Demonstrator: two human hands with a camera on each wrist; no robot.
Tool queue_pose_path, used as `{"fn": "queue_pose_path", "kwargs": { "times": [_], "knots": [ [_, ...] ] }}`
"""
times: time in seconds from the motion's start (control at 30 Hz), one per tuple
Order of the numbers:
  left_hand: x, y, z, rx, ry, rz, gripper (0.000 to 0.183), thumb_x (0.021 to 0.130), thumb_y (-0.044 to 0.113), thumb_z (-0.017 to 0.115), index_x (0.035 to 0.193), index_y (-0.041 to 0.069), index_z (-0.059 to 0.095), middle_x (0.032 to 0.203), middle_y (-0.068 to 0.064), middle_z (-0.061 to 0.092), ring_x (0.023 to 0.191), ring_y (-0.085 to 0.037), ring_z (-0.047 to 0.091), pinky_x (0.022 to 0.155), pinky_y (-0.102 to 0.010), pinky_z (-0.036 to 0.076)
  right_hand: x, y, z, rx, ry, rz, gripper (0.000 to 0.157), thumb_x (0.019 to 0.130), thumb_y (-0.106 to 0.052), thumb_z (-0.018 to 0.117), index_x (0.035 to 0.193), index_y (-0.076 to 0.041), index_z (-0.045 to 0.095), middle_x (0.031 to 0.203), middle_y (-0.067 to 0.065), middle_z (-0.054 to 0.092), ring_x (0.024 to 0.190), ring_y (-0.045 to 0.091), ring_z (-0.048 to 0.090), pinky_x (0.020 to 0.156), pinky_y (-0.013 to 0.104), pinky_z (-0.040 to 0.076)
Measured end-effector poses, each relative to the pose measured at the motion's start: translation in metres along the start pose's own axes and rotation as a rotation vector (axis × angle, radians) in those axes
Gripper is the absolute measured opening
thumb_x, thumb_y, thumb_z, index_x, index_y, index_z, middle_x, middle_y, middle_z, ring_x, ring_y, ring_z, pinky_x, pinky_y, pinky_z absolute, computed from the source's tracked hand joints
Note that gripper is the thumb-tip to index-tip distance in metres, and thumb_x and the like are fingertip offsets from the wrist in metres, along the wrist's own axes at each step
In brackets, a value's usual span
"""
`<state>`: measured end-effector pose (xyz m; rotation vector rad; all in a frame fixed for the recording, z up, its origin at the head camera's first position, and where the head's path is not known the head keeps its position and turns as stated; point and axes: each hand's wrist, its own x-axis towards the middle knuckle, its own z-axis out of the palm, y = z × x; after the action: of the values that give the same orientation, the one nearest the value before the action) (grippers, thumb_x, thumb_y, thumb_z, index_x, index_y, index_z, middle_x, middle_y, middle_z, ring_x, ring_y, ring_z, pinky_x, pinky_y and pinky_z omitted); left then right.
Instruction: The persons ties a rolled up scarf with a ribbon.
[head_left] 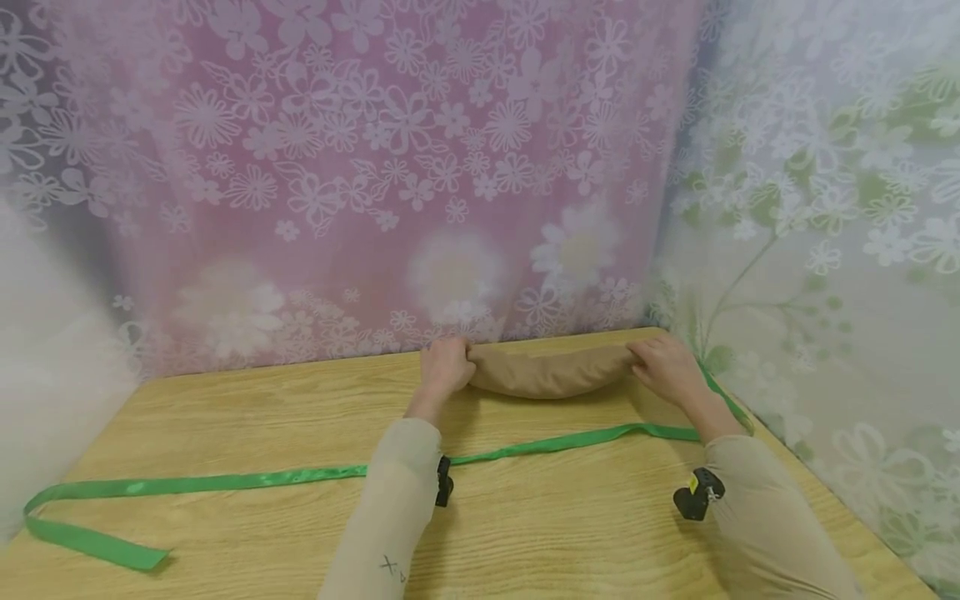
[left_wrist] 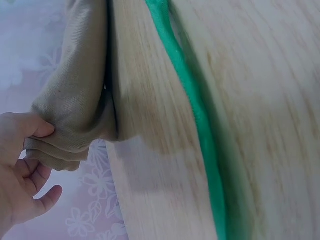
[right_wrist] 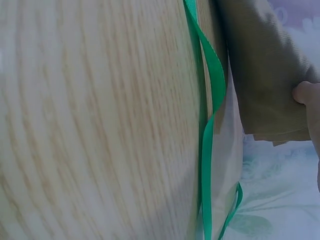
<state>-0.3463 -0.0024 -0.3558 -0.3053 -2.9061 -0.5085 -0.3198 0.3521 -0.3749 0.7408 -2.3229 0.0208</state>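
A folded brown cloth [head_left: 551, 375] hangs between both hands near the table's far edge, its middle sagging. My left hand [head_left: 446, 367] pinches one end; in the left wrist view the thumb [left_wrist: 42, 127] lies over the stacked layers, with other fingers curled below. At the opposite end my right hand [head_left: 667, 367] grips the cloth; the right wrist view shows only its thumb [right_wrist: 302, 93] on the fabric [right_wrist: 270, 75], the other fingers hidden. A long green ribbon [head_left: 570, 439] lies across the table nearer to me, passing beneath both forearms.
The wooden table [head_left: 525, 533] is bounded by a pink flowered curtain [head_left: 360, 167] at the back and a pale flowered curtain [head_left: 840, 292] on the right. The ribbon doubles back at the left, and its other end runs along the right table edge.
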Motion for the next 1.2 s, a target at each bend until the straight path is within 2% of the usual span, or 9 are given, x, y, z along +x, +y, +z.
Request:
{"fn": "queue_pose_path", "kwargs": {
  "times": [0.1,0.37,0.57,0.7,0.83,1.0,1.2],
  "knots": [
    [0.0,0.0,-0.003,-0.017,0.003,0.014,0.007,0.083,0.01,0.058,0.082,0.013,0.064,0.086,-0.004,0.065,0.085,-0.026,0.057,0.085,-0.045,0.042,0.002,-0.002,-0.001,0.005,0.015,0.003,0.031,0.066,0.003,0.075,0.094,0.006,0.061,0.082,0.019,0.063,0.075,0.037,0.059,0.068,0.048,0.048],
    [0.0,-0.002,-0.008,-0.04,-0.007,0.021,0.012,0.082,0.009,0.058,0.089,0.011,0.067,0.093,-0.005,0.066,0.089,-0.027,0.059,0.088,-0.048,0.041,0.004,-0.007,-0.002,0.034,0.018,0.057,0.026,0.069,0.001,0.072,0.092,0.006,0.061,0.083,0.019,0.062,0.078,0.038,0.059,0.069,0.049,0.048],
    [-0.001,-0.009,-0.014,-0.042,0.017,0.027,0.017,0.083,0.01,0.06,0.099,0.009,0.066,0.096,-0.007,0.066,0.094,-0.03,0.059,0.094,-0.054,0.036,0.013,-0.012,-0.005,0.019,0.086,-0.011,0.026,0.067,-0.001,0.072,0.091,0.005,0.063,0.082,0.018,0.064,0.078,0.038,0.06,0.068,0.049,0.048],
    [0.0,-0.013,-0.021,-0.022,0.046,0.032,0.015,0.082,0.01,0.06,0.095,0.011,0.067,0.093,-0.006,0.066,0.091,-0.028,0.059,0.092,-0.054,0.037,0.019,-0.016,-0.009,0.019,0.139,-0.045,0.027,0.065,0.001,0.072,0.09,0.005,0.063,0.08,0.017,0.064,0.074,0.036,0.06,0.062,0.046,0.05],
    [0.0,-0.015,-0.031,-0.007,0.047,0.025,0.015,0.081,0.012,0.06,0.094,0.012,0.067,0.093,-0.005,0.066,0.09,-0.027,0.059,0.088,-0.051,0.039,0.023,-0.021,-0.015,0.031,0.153,-0.047,0.027,0.064,0.003,0.072,0.089,0.005,0.063,0.08,0.016,0.064,0.074,0.035,0.059,0.06,0.044,0.05],
    [-0.002,-0.017,-0.042,-0.034,0.041,0.039,0.02,0.082,0.011,0.059,0.101,0.01,0.067,0.097,-0.007,0.066,0.094,-0.029,0.059,0.091,-0.053,0.038,0.027,-0.027,-0.022,0.052,0.145,-0.025,0.028,0.064,0.004,0.072,0.09,0.005,0.063,0.081,0.016,0.064,0.077,0.035,0.059,0.062,0.044,0.05],
    [-0.004,-0.023,-0.054,-0.017,0.054,0.054,0.02,0.083,0.012,0.059,0.102,0.01,0.066,0.096,-0.007,0.066,0.094,-0.03,0.059,0.096,-0.056,0.033,0.032,-0.035,-0.027,0.071,0.152,-0.021,0.027,0.066,0.001,0.072,0.091,0.003,0.063,0.083,0.015,0.065,0.08,0.034,0.06,0.064,0.043,0.05]
  ]
}}
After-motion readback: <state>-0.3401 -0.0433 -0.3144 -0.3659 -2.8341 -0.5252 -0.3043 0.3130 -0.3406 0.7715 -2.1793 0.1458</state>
